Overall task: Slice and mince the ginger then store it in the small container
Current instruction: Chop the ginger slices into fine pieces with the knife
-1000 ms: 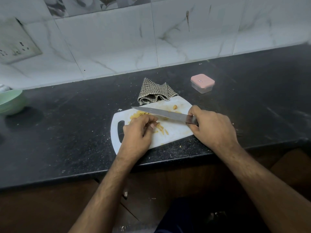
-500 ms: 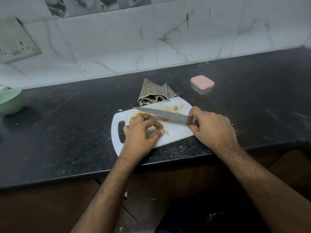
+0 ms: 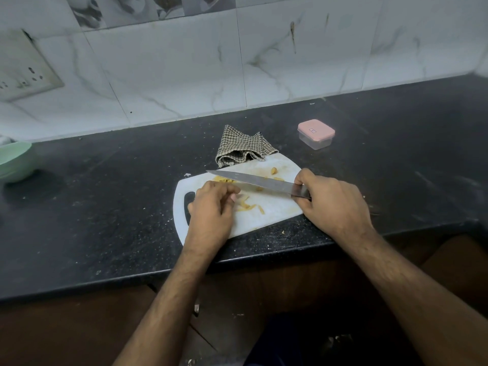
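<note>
no words or numbers can be read anywhere here. the pink lid [image 3: 316,130] of the small container [image 3: 315,140] carries a tiny label [image 3: 312,131], white with dark marks, but it is far too small to make out. the knife [image 3: 257,181] blade shows no brand mark. the switch plate [image 3: 23,72] on the wall has sockets and switches, no lettering that can be read.
</note>
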Action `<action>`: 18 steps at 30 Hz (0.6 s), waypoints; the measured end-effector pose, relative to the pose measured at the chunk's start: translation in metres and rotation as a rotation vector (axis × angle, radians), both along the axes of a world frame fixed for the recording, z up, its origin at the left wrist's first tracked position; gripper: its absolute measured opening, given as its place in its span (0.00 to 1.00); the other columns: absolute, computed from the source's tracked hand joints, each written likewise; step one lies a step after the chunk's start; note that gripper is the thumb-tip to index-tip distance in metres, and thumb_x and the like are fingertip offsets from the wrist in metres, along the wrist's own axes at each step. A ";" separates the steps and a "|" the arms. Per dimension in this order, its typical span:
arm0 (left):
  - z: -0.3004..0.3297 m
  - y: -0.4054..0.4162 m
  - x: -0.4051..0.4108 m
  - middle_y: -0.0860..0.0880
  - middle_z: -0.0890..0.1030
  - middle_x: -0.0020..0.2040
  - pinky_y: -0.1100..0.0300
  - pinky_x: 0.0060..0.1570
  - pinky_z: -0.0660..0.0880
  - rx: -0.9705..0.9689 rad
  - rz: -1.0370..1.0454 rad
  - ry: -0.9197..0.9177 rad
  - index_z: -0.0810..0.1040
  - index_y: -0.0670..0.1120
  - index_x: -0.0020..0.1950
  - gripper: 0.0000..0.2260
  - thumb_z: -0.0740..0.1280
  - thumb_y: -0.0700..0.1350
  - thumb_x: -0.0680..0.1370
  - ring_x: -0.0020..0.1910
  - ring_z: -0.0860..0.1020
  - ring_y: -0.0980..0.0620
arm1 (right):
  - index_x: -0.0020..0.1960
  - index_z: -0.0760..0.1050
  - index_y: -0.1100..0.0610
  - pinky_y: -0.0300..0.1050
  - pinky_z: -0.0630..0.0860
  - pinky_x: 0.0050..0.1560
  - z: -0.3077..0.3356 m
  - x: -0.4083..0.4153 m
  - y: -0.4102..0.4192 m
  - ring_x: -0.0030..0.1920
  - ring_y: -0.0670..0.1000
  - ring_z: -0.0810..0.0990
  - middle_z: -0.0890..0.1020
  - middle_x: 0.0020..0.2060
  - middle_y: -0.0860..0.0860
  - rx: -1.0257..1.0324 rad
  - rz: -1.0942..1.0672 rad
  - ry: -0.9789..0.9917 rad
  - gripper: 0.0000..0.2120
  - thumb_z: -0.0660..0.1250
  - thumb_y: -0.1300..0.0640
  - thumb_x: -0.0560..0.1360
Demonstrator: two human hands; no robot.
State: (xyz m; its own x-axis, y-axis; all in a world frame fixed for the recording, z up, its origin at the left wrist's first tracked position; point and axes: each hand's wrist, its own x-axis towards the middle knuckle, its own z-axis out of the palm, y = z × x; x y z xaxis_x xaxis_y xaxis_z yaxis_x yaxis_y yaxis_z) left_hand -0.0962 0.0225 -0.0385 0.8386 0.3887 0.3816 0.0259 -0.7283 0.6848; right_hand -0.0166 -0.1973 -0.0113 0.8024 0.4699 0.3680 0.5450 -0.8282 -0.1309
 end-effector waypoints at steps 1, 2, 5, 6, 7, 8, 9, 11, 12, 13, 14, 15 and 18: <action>0.000 -0.001 0.001 0.60 0.75 0.50 0.40 0.61 0.72 0.013 0.008 0.033 0.83 0.57 0.53 0.08 0.69 0.44 0.80 0.55 0.76 0.51 | 0.53 0.68 0.45 0.47 0.76 0.38 0.000 0.000 0.000 0.37 0.52 0.79 0.80 0.39 0.44 -0.001 0.002 0.002 0.07 0.65 0.46 0.78; 0.001 -0.002 0.002 0.58 0.75 0.51 0.41 0.63 0.71 0.041 0.016 0.074 0.84 0.56 0.54 0.07 0.70 0.45 0.80 0.57 0.75 0.51 | 0.53 0.68 0.45 0.47 0.76 0.38 0.000 0.000 0.000 0.37 0.52 0.79 0.80 0.39 0.44 -0.001 0.004 0.005 0.07 0.65 0.46 0.78; 0.002 -0.004 0.003 0.55 0.75 0.53 0.47 0.61 0.66 0.136 0.021 0.156 0.85 0.55 0.58 0.08 0.69 0.47 0.81 0.59 0.71 0.52 | 0.53 0.68 0.45 0.47 0.76 0.38 0.001 0.000 0.000 0.37 0.52 0.79 0.80 0.40 0.44 -0.002 0.004 0.007 0.07 0.64 0.46 0.78; 0.003 -0.005 0.003 0.55 0.75 0.52 0.47 0.60 0.65 0.138 0.019 0.155 0.85 0.55 0.58 0.08 0.69 0.47 0.81 0.59 0.71 0.52 | 0.53 0.68 0.45 0.47 0.76 0.38 0.001 0.000 -0.001 0.37 0.52 0.79 0.80 0.40 0.44 0.000 0.004 0.007 0.07 0.64 0.46 0.78; 0.003 -0.005 0.003 0.55 0.75 0.51 0.47 0.60 0.66 0.128 0.014 0.146 0.85 0.55 0.57 0.08 0.69 0.46 0.81 0.58 0.71 0.52 | 0.53 0.68 0.45 0.47 0.77 0.38 0.001 0.000 0.000 0.37 0.52 0.79 0.80 0.40 0.44 0.004 0.004 0.008 0.07 0.64 0.46 0.78; 0.002 -0.004 0.003 0.55 0.75 0.50 0.47 0.60 0.67 0.116 0.010 0.131 0.85 0.56 0.55 0.07 0.69 0.46 0.81 0.57 0.71 0.53 | 0.53 0.68 0.45 0.48 0.77 0.39 0.001 0.001 0.000 0.37 0.52 0.79 0.80 0.40 0.44 0.006 0.005 0.008 0.07 0.64 0.46 0.78; 0.002 -0.004 0.002 0.56 0.75 0.50 0.46 0.60 0.67 0.106 0.007 0.118 0.85 0.56 0.53 0.07 0.69 0.45 0.81 0.57 0.71 0.53 | 0.53 0.68 0.45 0.48 0.78 0.39 0.001 0.001 0.000 0.37 0.52 0.79 0.80 0.40 0.44 0.006 0.006 0.006 0.07 0.64 0.46 0.78; 0.002 -0.004 0.002 0.57 0.75 0.49 0.48 0.58 0.65 0.099 0.005 0.104 0.84 0.57 0.49 0.07 0.69 0.44 0.80 0.56 0.71 0.53 | 0.53 0.68 0.45 0.48 0.78 0.39 0.001 0.001 0.001 0.37 0.52 0.79 0.80 0.40 0.44 0.002 0.006 0.001 0.07 0.64 0.46 0.78; 0.002 -0.004 0.002 0.57 0.75 0.49 0.50 0.57 0.63 0.097 0.003 0.099 0.84 0.56 0.48 0.08 0.69 0.44 0.81 0.56 0.71 0.54 | 0.53 0.68 0.45 0.48 0.78 0.39 0.001 0.001 0.001 0.37 0.52 0.79 0.80 0.40 0.44 0.002 0.006 0.000 0.07 0.64 0.46 0.78; 0.002 -0.004 0.001 0.57 0.76 0.49 0.50 0.56 0.62 0.096 -0.003 0.093 0.83 0.56 0.47 0.08 0.68 0.43 0.81 0.56 0.71 0.54 | 0.53 0.68 0.45 0.48 0.78 0.39 0.001 0.001 0.001 0.37 0.52 0.80 0.80 0.40 0.44 0.001 0.005 -0.001 0.07 0.64 0.46 0.78; 0.002 -0.004 0.001 0.57 0.76 0.49 0.50 0.56 0.62 0.094 -0.011 0.085 0.83 0.56 0.47 0.08 0.68 0.43 0.81 0.56 0.72 0.54 | 0.53 0.68 0.45 0.48 0.78 0.39 0.001 0.001 0.000 0.38 0.52 0.80 0.80 0.40 0.44 -0.001 0.005 -0.001 0.07 0.64 0.46 0.78; 0.001 -0.003 0.001 0.58 0.76 0.49 0.49 0.57 0.64 0.090 -0.021 0.076 0.83 0.56 0.47 0.08 0.68 0.43 0.81 0.56 0.72 0.55 | 0.53 0.68 0.45 0.48 0.79 0.39 0.001 0.001 0.000 0.37 0.52 0.80 0.80 0.40 0.44 -0.003 0.004 0.000 0.07 0.64 0.46 0.78; -0.001 0.000 -0.001 0.60 0.77 0.49 0.40 0.62 0.69 0.028 -0.077 0.031 0.82 0.58 0.47 0.06 0.70 0.46 0.79 0.57 0.74 0.55 | 0.53 0.68 0.45 0.49 0.79 0.39 0.001 0.001 0.001 0.38 0.51 0.80 0.80 0.40 0.44 0.003 0.005 0.009 0.07 0.64 0.46 0.78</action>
State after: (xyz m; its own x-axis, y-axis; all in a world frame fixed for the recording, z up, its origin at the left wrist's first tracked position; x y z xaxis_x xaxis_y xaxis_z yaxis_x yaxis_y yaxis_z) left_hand -0.0970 0.0223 -0.0394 0.8770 0.3124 0.3651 -0.0100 -0.7478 0.6639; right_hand -0.0154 -0.1966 -0.0106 0.8034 0.4726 0.3621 0.5478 -0.8250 -0.1387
